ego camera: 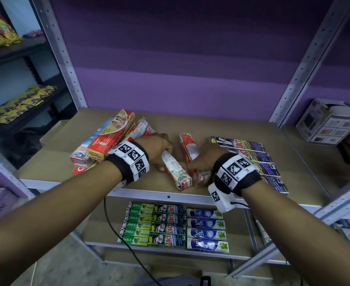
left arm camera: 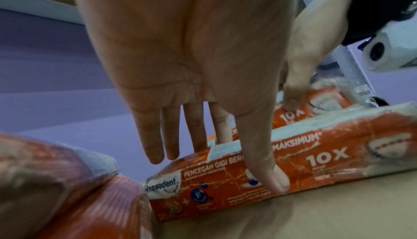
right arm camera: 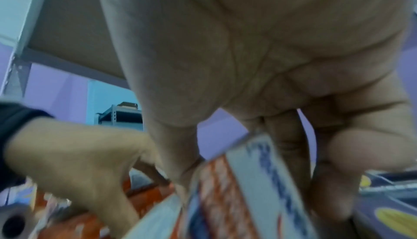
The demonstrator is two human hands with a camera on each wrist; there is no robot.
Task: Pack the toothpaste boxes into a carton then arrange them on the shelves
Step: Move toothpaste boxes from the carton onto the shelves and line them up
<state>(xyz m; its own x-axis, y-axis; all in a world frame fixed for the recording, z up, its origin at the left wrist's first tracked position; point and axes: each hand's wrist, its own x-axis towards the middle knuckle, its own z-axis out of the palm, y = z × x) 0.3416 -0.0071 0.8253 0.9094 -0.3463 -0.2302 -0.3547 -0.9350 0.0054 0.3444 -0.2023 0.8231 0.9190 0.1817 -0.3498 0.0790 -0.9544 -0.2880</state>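
Two shrink-wrapped orange Pepsodent packs lie side by side on the cardboard-lined shelf (ego camera: 221, 124). My left hand (ego camera: 165, 159) grips the left pack (ego camera: 178, 174); in the left wrist view the thumb (left arm camera: 270, 180) presses its near face (left arm camera: 327, 162) and the fingers reach over its far edge. My right hand (ego camera: 196, 162) grips the right pack (ego camera: 188, 147), seen blurred between thumb and fingers in the right wrist view (right arm camera: 237, 189). A loose pile of red Colgate boxes (ego camera: 108, 139) lies to the left. No carton is in view.
A row of dark Zact boxes (ego camera: 252, 157) lies flat just right of my right hand. The lower shelf holds neat rows of Darlie (ego camera: 139, 223), Zact (ego camera: 170, 226) and Safi boxes (ego camera: 207, 230). A white appliance box (ego camera: 329, 122) stands at the far right. Metal uprights flank the shelf.
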